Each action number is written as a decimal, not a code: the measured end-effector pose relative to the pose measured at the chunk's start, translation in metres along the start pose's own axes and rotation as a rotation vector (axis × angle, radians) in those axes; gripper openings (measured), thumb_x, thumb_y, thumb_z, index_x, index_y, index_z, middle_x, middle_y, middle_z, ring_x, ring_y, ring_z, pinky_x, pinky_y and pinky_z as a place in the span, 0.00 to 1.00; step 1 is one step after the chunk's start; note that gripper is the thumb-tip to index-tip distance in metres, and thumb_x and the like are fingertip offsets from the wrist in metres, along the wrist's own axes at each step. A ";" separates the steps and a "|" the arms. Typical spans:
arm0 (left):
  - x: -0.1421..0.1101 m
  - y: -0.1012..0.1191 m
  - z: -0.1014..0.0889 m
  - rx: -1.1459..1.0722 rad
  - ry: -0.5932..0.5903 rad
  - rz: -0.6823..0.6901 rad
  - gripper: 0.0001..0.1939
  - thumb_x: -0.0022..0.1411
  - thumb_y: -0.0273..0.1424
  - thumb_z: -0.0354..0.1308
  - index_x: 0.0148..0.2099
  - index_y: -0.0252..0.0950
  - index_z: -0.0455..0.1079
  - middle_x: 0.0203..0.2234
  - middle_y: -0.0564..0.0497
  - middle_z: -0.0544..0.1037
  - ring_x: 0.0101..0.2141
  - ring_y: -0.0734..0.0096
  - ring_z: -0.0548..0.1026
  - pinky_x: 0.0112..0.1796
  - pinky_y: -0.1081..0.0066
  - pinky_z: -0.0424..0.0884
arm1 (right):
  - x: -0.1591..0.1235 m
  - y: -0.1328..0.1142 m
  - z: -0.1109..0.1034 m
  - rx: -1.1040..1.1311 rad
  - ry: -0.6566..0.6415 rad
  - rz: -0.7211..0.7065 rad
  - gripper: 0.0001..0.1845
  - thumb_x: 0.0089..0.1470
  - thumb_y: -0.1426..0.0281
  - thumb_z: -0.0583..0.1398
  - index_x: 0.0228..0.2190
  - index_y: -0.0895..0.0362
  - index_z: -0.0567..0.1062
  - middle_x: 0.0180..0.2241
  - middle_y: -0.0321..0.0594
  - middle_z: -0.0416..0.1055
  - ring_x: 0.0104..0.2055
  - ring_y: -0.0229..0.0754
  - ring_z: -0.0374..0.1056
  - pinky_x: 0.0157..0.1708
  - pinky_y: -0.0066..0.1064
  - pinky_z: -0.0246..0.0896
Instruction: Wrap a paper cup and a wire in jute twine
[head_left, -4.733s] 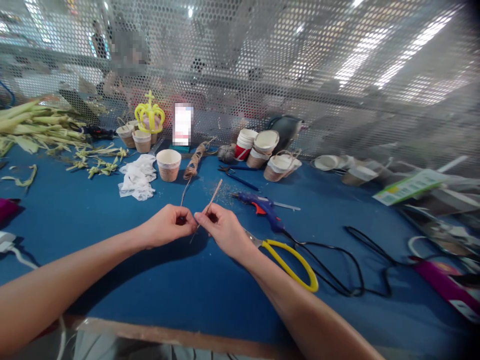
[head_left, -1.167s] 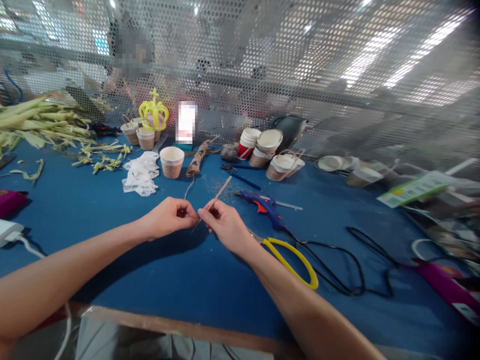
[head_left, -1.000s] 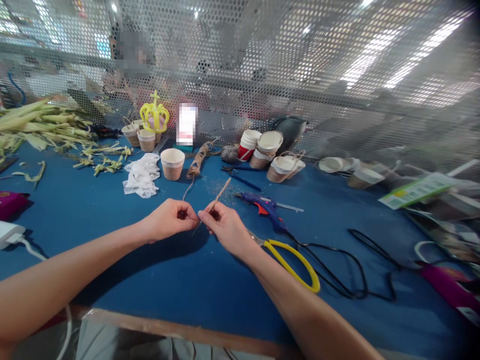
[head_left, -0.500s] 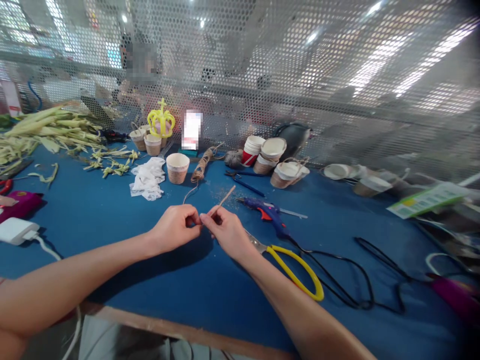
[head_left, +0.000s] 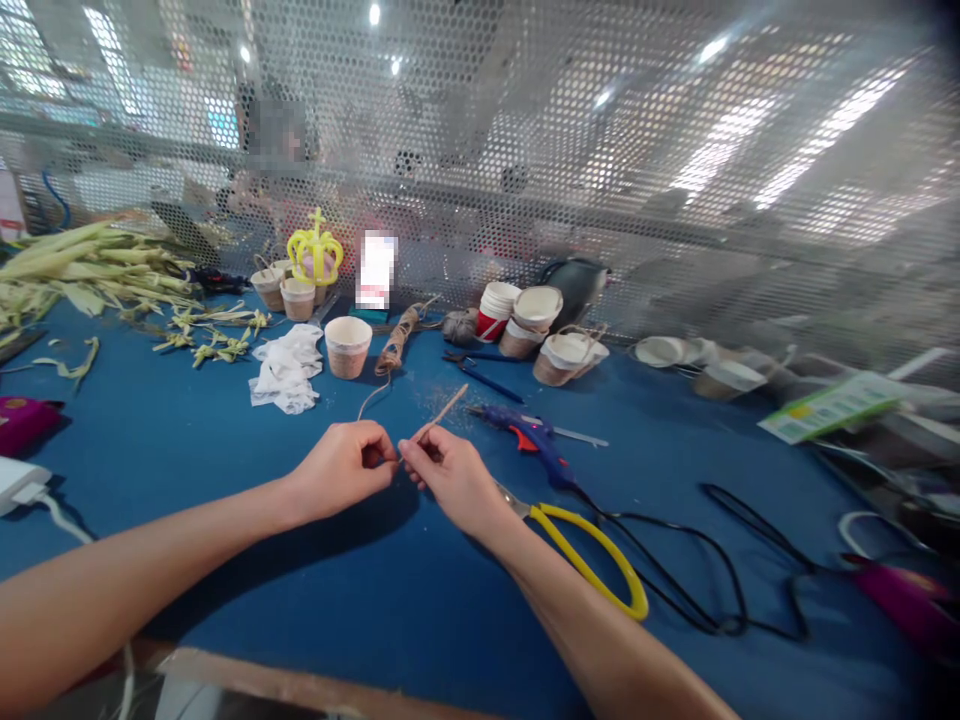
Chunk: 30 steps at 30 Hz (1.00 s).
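Observation:
Over the middle of the blue table, my left hand (head_left: 346, 465) is closed in a pinch on brown twine (head_left: 373, 395). The twine runs back from it to a wound twine bundle (head_left: 397, 340). Close beside it, my right hand (head_left: 448, 475) pinches a thin brown stick-like piece (head_left: 451, 402) that slants up and away; I cannot make out whether it is a stick or stiff, doubled twine. A short strand shows in the small gap between my fingertips. Yellow-handled scissors (head_left: 592, 560) lie beside my right wrist, partly under it.
A blue glue gun (head_left: 529, 430) with a black cord lies right of my hands, pliers (head_left: 491, 375) behind. A twine-wrapped cup (head_left: 348, 350) and white crumpled cloth (head_left: 289, 368) stand left. More cups (head_left: 562, 355), pale husks (head_left: 90, 260) and a perforated metal screen (head_left: 450, 120) are at the back.
My fingertips have drawn slightly apart, showing a short strand between them. Both hands keep their pinch. The whole view has shifted a little.

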<state>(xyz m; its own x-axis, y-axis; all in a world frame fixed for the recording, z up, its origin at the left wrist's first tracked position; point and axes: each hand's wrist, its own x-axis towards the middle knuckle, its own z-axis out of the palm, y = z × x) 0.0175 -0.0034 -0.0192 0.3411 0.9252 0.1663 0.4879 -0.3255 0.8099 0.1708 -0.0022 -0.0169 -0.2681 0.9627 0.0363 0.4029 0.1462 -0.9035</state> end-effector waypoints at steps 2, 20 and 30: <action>-0.001 0.002 0.000 0.000 0.006 0.014 0.04 0.46 0.25 0.52 0.22 0.33 0.63 0.15 0.59 0.62 0.19 0.81 0.58 0.20 0.79 0.55 | -0.001 0.000 0.001 -0.046 0.021 -0.003 0.11 0.50 0.64 0.54 0.21 0.58 0.64 0.17 0.33 0.62 0.19 0.32 0.59 0.20 0.25 0.56; 0.004 0.003 -0.005 -0.348 -0.155 -0.229 0.07 0.46 0.31 0.55 0.24 0.31 0.65 0.17 0.57 0.67 0.19 0.80 0.62 0.23 0.77 0.57 | 0.000 -0.001 -0.001 0.101 -0.010 0.031 0.10 0.49 0.65 0.55 0.21 0.58 0.62 0.18 0.31 0.62 0.18 0.30 0.58 0.21 0.24 0.56; 0.004 0.003 -0.001 -0.406 -0.154 -0.258 0.08 0.43 0.32 0.58 0.23 0.31 0.64 0.16 0.57 0.67 0.19 0.80 0.62 0.23 0.77 0.58 | -0.001 -0.001 0.000 -0.118 0.085 -0.054 0.13 0.49 0.64 0.54 0.19 0.57 0.62 0.15 0.31 0.59 0.18 0.32 0.54 0.19 0.25 0.49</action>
<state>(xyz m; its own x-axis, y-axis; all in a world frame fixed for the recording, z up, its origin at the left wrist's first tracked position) 0.0198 -0.0008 -0.0156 0.3803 0.9159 -0.1282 0.2304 0.0404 0.9723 0.1703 -0.0040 -0.0158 -0.2195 0.9677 0.1241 0.4914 0.2196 -0.8428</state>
